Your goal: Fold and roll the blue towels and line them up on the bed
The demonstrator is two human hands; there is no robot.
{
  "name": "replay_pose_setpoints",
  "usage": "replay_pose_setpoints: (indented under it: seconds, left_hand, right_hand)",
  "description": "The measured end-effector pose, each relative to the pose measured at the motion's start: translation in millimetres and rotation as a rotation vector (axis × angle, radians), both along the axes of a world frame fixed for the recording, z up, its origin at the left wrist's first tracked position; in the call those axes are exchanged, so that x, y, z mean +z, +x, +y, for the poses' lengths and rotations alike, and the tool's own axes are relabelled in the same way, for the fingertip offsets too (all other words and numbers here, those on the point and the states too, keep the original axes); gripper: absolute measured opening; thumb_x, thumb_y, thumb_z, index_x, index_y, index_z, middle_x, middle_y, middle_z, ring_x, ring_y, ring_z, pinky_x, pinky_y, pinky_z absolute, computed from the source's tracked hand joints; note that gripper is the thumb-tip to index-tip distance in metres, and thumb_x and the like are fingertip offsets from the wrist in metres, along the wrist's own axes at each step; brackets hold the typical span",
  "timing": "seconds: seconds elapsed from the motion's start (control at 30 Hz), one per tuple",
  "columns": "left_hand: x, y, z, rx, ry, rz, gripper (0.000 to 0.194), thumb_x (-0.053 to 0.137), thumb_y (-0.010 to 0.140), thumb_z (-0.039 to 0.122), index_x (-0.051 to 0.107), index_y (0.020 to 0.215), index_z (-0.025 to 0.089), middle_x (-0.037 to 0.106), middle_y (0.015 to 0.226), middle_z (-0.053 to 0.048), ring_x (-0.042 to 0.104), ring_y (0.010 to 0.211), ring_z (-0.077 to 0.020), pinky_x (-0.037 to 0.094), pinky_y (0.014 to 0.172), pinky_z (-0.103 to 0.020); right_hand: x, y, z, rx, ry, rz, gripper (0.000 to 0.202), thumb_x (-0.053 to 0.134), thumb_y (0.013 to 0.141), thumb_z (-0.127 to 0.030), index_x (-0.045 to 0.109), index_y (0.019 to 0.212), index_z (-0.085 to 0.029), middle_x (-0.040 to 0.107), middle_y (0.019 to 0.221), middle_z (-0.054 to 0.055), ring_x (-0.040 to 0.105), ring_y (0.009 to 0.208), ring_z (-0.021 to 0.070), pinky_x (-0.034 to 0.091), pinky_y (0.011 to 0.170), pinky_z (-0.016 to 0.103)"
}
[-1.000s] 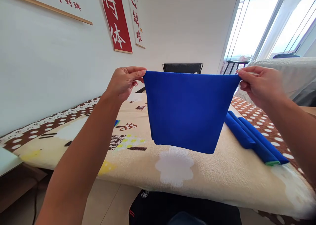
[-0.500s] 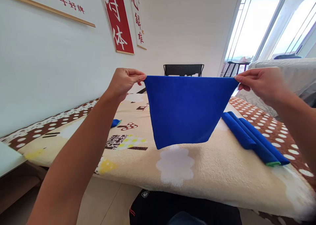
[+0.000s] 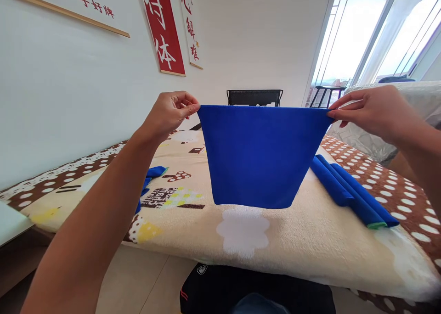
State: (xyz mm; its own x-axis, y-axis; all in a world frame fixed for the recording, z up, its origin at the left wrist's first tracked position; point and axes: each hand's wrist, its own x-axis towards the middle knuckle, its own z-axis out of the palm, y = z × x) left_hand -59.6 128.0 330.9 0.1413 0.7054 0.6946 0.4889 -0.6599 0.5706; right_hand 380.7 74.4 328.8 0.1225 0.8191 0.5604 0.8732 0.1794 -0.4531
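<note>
A blue cloth (image 3: 258,155) hangs stretched in the air, its top edge nearly level and its lower edge above the bed. My left hand (image 3: 175,107) pinches its upper left corner between thumb and fingers. At the upper right corner, my right hand (image 3: 365,112) pinches the cloth in the same way. Rolled blue cloths (image 3: 351,190) with a bit of green edging lie side by side on the right of the bed. More blue cloth (image 3: 156,171) lies to the left, partly hidden behind my left forearm.
A cream patterned blanket (image 3: 296,240) with brown dotted borders covers the bed. Behind it stand a black chair (image 3: 255,97) and a dark stool (image 3: 329,91). Something covered in clear plastic (image 3: 365,139) is at the right. Scrolls (image 3: 168,34) hang on the wall.
The cloth's lower edge has swung and now hangs more evenly. My left hand has shifted slightly left and up, and more blue cloth shows beside my left forearm.
</note>
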Motion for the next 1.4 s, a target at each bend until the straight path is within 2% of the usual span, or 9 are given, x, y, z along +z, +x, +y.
replay_pose_setpoints:
  seconds: [0.13, 0.33, 0.47, 0.6, 0.73, 0.9, 1.1, 1.27, 1.4]
  left_hand:
    - [-0.8, 0.5, -0.7, -0.007, -0.01, 0.006, 0.014, 0.073, 0.08, 0.032, 0.068, 0.082, 0.019, 0.062, 0.073, -0.003, 0.056, 0.066, -0.0133, 0.038, 0.056, -0.027]
    - [-1.7, -2.0, -1.8, -0.122, -0.116, -0.04, 0.016, 0.072, 0.083, 0.031, 0.065, 0.083, 0.017, 0.069, 0.081, -0.005, 0.066, 0.074, -0.0147, 0.043, 0.062, -0.025]
    - [-3.0, -4.4, -0.9, -0.116, -0.123, -0.064, 0.018, 0.075, 0.081, 0.034, 0.065, 0.081, 0.019, 0.069, 0.079, -0.005, 0.066, 0.071, -0.0148, 0.043, 0.06, -0.025]
    - [-1.3, -4.8, -3.1, -0.131, -0.083, -0.08, 0.014, 0.074, 0.081, 0.03, 0.066, 0.078, 0.018, 0.065, 0.073, -0.003, 0.061, 0.067, -0.0125, 0.04, 0.057, -0.025]
    - [2.5, -6.2, -7.1, -0.152, -0.098, -0.149, 0.014, 0.076, 0.078, 0.024, 0.065, 0.078, 0.016, 0.059, 0.067, -0.001, 0.056, 0.06, -0.0089, 0.038, 0.054, -0.024]
    - [5.2, -7.4, -12.9, -0.169, -0.159, -0.178, 0.017, 0.075, 0.082, 0.024, 0.062, 0.084, 0.014, 0.059, 0.066, 0.002, 0.058, 0.058, -0.007, 0.042, 0.056, -0.023]
    - [2.4, -7.7, -10.2, -0.182, -0.259, -0.185, 0.02, 0.075, 0.082, 0.031, 0.06, 0.084, 0.017, 0.058, 0.052, 0.0, 0.061, 0.049, -0.0118, 0.034, 0.042, -0.022]
    - [-1.2, -10.5, -2.1, -0.185, -0.273, -0.197, 0.021, 0.078, 0.077, 0.033, 0.062, 0.082, 0.02, 0.059, 0.052, 0.0, 0.063, 0.048, -0.0143, 0.041, 0.042, -0.023]
    - [-2.9, -10.5, 0.2, -0.175, -0.279, -0.215, 0.022, 0.079, 0.076, 0.033, 0.062, 0.081, 0.02, 0.058, 0.052, 0.0, 0.066, 0.049, -0.0151, 0.042, 0.042, -0.021]
  right_hand:
    - [-2.8, -0.4, 1.7, -0.037, -0.004, 0.017, 0.022, 0.069, 0.075, -0.042, 0.073, 0.088, -0.024, 0.069, 0.067, 0.003, 0.068, 0.065, 0.0216, 0.052, 0.071, 0.041]
    - [-6.8, 4.2, 8.1, -0.009, -0.004, 0.097, 0.026, 0.073, 0.072, -0.041, 0.075, 0.09, -0.022, 0.071, 0.069, 0.003, 0.071, 0.071, 0.023, 0.056, 0.08, 0.043]
    - [-5.1, 4.9, 7.3, -0.006, 0.015, 0.068, 0.025, 0.073, 0.073, -0.045, 0.073, 0.086, -0.024, 0.07, 0.067, 0.002, 0.07, 0.07, 0.0219, 0.056, 0.077, 0.042]
    - [-0.8, 5.3, 3.2, 0.017, 0.063, 0.009, 0.026, 0.07, 0.074, -0.047, 0.072, 0.082, -0.023, 0.07, 0.068, 0.004, 0.067, 0.065, 0.02, 0.054, 0.067, 0.04]
    - [3.8, 8.3, -0.7, 0.007, 0.084, -0.061, 0.028, 0.067, 0.076, -0.05, 0.074, 0.082, -0.023, 0.07, 0.067, 0.004, 0.064, 0.068, 0.0185, 0.052, 0.07, 0.038]
    - [7.8, 12.5, -0.6, 0.003, 0.089, -0.163, 0.03, 0.062, 0.079, -0.052, 0.074, 0.08, -0.024, 0.071, 0.07, 0.003, 0.062, 0.07, 0.0184, 0.047, 0.068, 0.037]
    - [8.8, 9.7, 1.7, 0.052, 0.034, -0.23, 0.038, 0.056, 0.082, -0.058, 0.072, 0.074, -0.025, 0.072, 0.071, 0.002, 0.063, 0.069, 0.0188, 0.041, 0.067, 0.037]
    - [6.5, 11.0, 4.8, 0.06, -0.008, -0.248, 0.043, 0.053, 0.082, -0.063, 0.072, 0.076, -0.025, 0.073, 0.073, 0.002, 0.062, 0.07, 0.0191, 0.041, 0.07, 0.037]
    - [5.0, 12.8, 6.2, 0.051, 0.003, -0.257, 0.04, 0.052, 0.082, -0.06, 0.071, 0.074, -0.025, 0.072, 0.071, 0.002, 0.062, 0.068, 0.0183, 0.041, 0.07, 0.037]
